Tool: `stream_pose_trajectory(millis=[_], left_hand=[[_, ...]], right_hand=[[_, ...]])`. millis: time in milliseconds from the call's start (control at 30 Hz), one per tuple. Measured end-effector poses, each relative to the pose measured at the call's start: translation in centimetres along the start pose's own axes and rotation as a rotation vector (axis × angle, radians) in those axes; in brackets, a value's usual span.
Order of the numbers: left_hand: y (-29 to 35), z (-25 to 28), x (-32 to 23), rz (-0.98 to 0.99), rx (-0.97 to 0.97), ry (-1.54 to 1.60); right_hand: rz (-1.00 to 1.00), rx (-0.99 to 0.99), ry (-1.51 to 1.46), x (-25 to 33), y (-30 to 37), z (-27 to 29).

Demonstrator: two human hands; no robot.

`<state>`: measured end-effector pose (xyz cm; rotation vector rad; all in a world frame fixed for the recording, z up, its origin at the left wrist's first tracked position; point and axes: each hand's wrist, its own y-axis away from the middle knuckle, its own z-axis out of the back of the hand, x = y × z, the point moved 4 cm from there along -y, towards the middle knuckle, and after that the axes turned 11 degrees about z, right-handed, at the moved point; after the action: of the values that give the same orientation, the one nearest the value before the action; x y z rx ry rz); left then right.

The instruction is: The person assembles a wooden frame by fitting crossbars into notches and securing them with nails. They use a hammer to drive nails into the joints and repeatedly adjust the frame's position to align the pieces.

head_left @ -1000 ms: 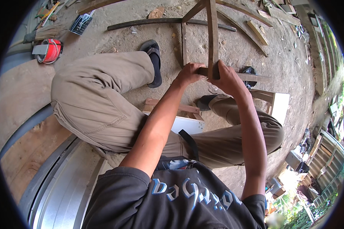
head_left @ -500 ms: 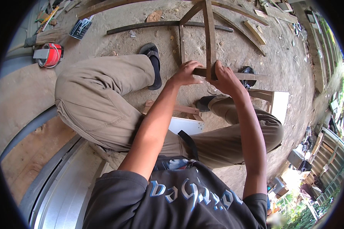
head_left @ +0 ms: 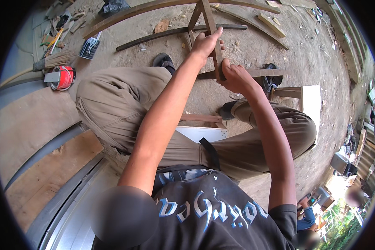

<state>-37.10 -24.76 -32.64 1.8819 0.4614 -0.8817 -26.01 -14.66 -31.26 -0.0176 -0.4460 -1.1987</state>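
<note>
A brown wooden frame [head_left: 208,18] of joined battens stands in front of me, its top rail and crosspieces reaching out to left and right. My left hand [head_left: 206,45] is closed around the frame's near batten, partway along it, thumb pointing up along the wood. At the lower end of that same batten, my right hand [head_left: 236,77] grips the corner where a crosspiece [head_left: 264,73] meets it. The fingers partly cover this joint, so its details are hidden.
Loose battens [head_left: 271,26] lie on the dirt floor beyond the frame. At left are a red bucket [head_left: 66,78], a broom [head_left: 58,61] and wooden boards [head_left: 54,162]. White-faced wooden pieces [head_left: 311,108] stand by my legs. A person [head_left: 307,216] shows at lower right.
My left hand has moved up from the lower joint and now grips the batten. The right hand stays at the corner, shifted slightly left with the frame.
</note>
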Motion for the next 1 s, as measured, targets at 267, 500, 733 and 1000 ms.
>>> stream_pose_trajectory(millis=[267, 500, 733, 1000], left_hand=[[-4.2, -1.0, 2.8, -0.183, -0.269, 0.213], [-2.3, -1.6, 2.0, -0.121, -0.178, 0.246], [-1.2, -0.9, 1.8, -0.084, -0.152, 0.232], [-1.3, -1.5, 1.6, -0.060, -0.151, 0.241]], right_hand=[[-0.113, -0.085, 0.060, 1.4, -0.2, 0.1], [-0.312, -0.602, -0.051, 4.9, 5.8, 0.8], [-0.733, -1.184, -0.677, 0.3, 11.2, -2.2], [-0.710, -1.165, -1.382, -1.4, 7.3, -4.6]])
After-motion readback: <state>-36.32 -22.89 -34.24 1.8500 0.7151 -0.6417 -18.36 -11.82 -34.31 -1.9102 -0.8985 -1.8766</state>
